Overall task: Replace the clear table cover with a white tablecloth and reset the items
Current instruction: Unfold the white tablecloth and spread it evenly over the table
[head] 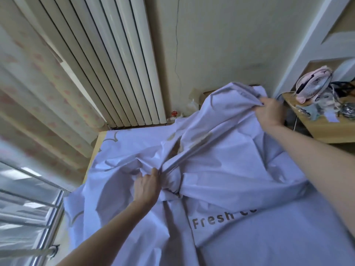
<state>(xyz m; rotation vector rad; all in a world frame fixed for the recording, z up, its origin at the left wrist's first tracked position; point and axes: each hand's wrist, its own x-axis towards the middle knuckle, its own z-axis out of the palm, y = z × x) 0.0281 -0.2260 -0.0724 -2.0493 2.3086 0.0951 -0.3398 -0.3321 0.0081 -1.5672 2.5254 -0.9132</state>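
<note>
A white tablecloth [240, 169] with brown print and the word "Fresh" lies crumpled over the table [99, 144], covering most of it. My left hand [147, 187] pinches a bunched fold near the middle of the cloth. At the far right corner my right hand [269, 112] grips a gathered edge and holds it lifted above the table. A taut ridge of fabric runs between the two hands. No clear cover shows, and nothing stands on the cloth.
A white radiator [119, 60] and patterned curtain [38, 89] stand behind the table on the left. A window rail [38, 208] lies at the lower left. To the right, a wooden side table [326, 131] carries a pink fan [313, 83] and small clutter.
</note>
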